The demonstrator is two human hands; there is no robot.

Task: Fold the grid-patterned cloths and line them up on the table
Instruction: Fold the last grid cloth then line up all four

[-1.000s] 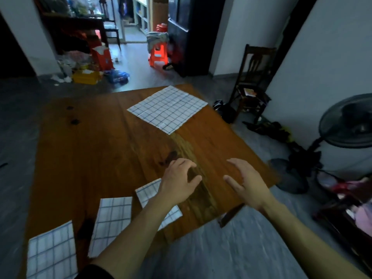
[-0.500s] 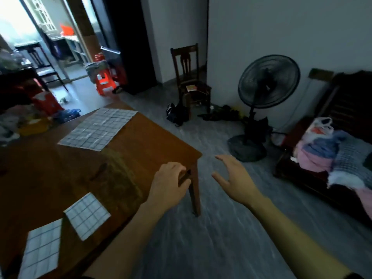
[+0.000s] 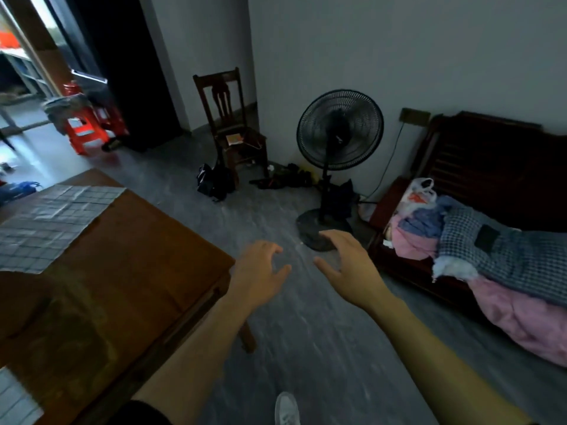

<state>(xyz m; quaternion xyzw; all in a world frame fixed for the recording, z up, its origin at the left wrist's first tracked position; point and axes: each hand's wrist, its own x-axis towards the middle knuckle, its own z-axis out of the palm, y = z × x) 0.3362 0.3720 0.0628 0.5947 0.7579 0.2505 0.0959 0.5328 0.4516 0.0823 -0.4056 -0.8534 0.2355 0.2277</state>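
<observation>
An unfolded grid-patterned cloth [image 3: 52, 222] lies flat on the far part of the wooden table [image 3: 138, 271] at the left. A corner of a folded grid cloth [image 3: 12, 400] shows at the bottom left edge. My left hand [image 3: 260, 274] hovers just past the table's right corner, fingers relaxed, holding nothing. My right hand [image 3: 346, 265] is stretched out over the grey floor, fingers spread, empty. A heap of cloths, one of them dark checked [image 3: 497, 253], lies on a dark wooden bench [image 3: 478, 167] at the right.
A black standing fan [image 3: 339, 139] stands ahead on the floor, a wooden chair [image 3: 230, 124] beside it against the wall. Red plastic stools [image 3: 87, 127] sit at the far left. My shoe [image 3: 287, 409] shows at the bottom.
The view has swung right, away from the table toward the bench. Both hands have moved off the table and now hang over the floor. The folded cloths have nearly left the view.
</observation>
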